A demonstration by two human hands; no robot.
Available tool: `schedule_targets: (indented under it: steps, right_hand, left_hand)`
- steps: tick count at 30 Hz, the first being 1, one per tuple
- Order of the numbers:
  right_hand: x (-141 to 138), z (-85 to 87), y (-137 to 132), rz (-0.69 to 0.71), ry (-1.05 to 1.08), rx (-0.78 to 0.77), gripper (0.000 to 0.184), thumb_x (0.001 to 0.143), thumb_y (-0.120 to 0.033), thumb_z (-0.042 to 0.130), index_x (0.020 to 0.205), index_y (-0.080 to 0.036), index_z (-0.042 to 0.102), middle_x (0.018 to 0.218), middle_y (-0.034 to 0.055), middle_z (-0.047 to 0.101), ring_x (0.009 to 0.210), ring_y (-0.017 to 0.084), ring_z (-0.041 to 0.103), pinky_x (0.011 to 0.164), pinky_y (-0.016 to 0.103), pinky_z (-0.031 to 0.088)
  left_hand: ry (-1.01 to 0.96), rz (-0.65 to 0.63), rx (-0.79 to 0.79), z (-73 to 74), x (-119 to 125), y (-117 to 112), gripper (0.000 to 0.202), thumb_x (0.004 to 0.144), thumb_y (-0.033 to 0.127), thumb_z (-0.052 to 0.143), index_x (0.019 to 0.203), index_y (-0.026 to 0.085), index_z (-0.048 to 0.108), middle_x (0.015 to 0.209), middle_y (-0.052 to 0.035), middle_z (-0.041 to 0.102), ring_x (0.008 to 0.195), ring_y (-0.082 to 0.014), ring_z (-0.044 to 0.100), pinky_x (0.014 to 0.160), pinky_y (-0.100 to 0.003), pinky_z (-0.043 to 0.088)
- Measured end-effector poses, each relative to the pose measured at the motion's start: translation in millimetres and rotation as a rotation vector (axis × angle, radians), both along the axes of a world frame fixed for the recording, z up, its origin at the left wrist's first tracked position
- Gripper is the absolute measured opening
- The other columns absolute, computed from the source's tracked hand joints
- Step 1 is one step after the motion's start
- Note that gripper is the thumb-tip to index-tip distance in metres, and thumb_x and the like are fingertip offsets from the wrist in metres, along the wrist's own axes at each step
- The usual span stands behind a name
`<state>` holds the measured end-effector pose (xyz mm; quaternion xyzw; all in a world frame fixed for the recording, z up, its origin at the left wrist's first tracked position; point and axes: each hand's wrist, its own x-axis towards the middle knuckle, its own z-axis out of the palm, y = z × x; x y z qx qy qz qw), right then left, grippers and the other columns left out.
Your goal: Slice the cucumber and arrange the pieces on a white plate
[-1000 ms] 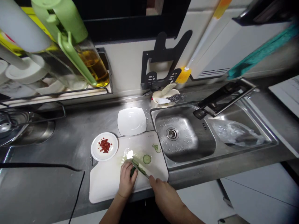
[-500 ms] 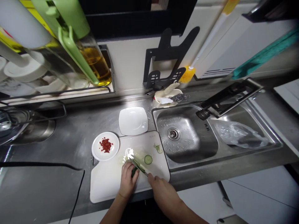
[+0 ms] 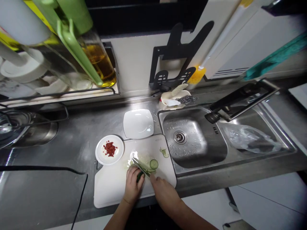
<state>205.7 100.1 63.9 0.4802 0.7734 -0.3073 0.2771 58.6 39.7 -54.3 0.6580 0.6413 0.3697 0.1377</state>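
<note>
- My left hand is curled down on the cucumber, pinning it to the white cutting board.
- My right hand is closed round the knife handle; the blade slants up-left across the cucumber's cut end.
- A cut slice lies flat just right of the blade, with green scraps beyond it near the board's edge.
- A round plate of red bits touches the board's top-left corner.
- A square white plate sits behind the board.
- The sink is to the right.
</note>
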Motion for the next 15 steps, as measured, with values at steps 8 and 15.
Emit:
schedule_targets:
  steps: [8,15]
  right_hand:
    - [-3.9,-11.3,0.1,-0.007,0.025,0.023,0.039,0.088,-0.002,0.027,0.117,-0.014,0.051,0.091,0.012,0.066,0.084,0.019,0.066,0.066,0.022,0.046]
    - [-2.8,-21.0,-5.1,-0.026,0.032,0.068,0.042,0.085,0.0,0.028,0.115,-0.015,0.053,0.089,0.0102,0.066,0.082,0.018,0.065,0.065,0.023,0.045]
  left_hand:
    - [-0.012,0.0,-0.003,0.0,0.3,0.5,0.02,0.083,0.018,0.056,0.102,0.017,0.055,0.103,-0.009,0.059,0.102,-0.0205,0.055,0.088,-0.042,0.05]
    - [-0.002,0.005,0.0,-4.5,-0.6,-2.0,0.02,0.083,0.021,0.055,0.103,0.017,0.056,0.103,-0.0096,0.059,0.102,-0.0209,0.055,0.088,-0.042,0.05]
